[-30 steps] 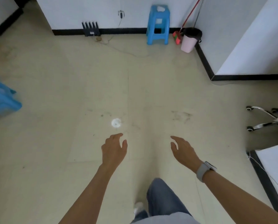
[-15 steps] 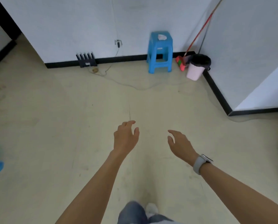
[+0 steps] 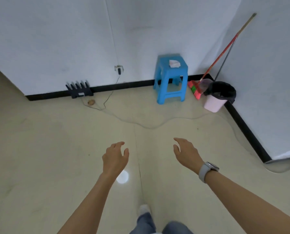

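**poster1:** so what's seen far left?

**poster2:** A black pronged rack (image 3: 79,90) is parked against the skirting, with a little brown lump (image 3: 91,102) just beside it on the floor (image 3: 39,149). A plug (image 3: 119,69) is stuck in the wall above, and a thin cable (image 3: 150,128) is trailed across the floor from there.

**poster1:** and the hands?

**poster2:** The left hand (image 3: 114,159) is held out palm down over the floor, fingers loosely spread, nothing gripped. A round white spot (image 3: 122,177) is seen on the floor right at its wrist, partly hidden by it; whether it's a thing or just a glare can't be told. The right hand (image 3: 185,153) is held out the same way, relaxed and empty, with a grey watch (image 3: 206,170) worn on the wrist.

**poster1:** further right?

**poster2:** A blue stool (image 3: 170,81) is stood by the wall, a white tissue (image 3: 174,63) laid on top. A red broom (image 3: 194,89) is leaned in the corner, next to a pink bin (image 3: 214,103) lined with a black bag.
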`<state>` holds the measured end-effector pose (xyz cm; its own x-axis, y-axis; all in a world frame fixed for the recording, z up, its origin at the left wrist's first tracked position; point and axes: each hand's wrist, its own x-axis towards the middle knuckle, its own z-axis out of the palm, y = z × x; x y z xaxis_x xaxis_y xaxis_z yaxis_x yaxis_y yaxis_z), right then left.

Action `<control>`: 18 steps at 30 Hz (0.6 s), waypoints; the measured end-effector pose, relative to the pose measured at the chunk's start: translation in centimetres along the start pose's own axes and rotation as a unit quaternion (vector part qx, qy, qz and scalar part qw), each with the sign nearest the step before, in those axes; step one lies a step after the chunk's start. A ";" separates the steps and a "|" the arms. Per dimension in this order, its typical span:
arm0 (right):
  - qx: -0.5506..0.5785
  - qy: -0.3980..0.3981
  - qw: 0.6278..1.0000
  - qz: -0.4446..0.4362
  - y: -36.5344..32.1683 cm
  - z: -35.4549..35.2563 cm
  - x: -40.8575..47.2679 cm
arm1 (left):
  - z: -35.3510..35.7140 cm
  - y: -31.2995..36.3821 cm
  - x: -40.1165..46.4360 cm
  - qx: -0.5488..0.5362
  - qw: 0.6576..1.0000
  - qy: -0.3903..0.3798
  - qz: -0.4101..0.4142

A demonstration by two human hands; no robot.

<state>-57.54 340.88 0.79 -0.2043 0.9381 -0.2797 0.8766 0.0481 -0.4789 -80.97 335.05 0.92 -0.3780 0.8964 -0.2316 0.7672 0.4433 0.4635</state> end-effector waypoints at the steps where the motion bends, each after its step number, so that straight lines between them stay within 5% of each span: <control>1: 0.008 0.011 1.000 0.009 -0.4 -1.3 2.8 | -0.8 1.3 3.4 0.005 1.000 -0.003 0.011; 10: 0.072 0.032 0.991 0.105 3.5 -6.5 28.9 | 1.6 14.6 33.1 -0.006 0.989 -0.075 0.127; 18: 0.106 0.011 0.979 0.174 6.9 -13.9 55.7 | 2.3 28.5 60.2 -0.034 0.986 -0.109 0.122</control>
<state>-56.85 398.20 -6.54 0.1029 0.8921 -0.4399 0.7809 -0.3464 -0.5199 -80.67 401.70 -1.73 -0.0601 0.9580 -0.2803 0.7820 0.2197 0.5833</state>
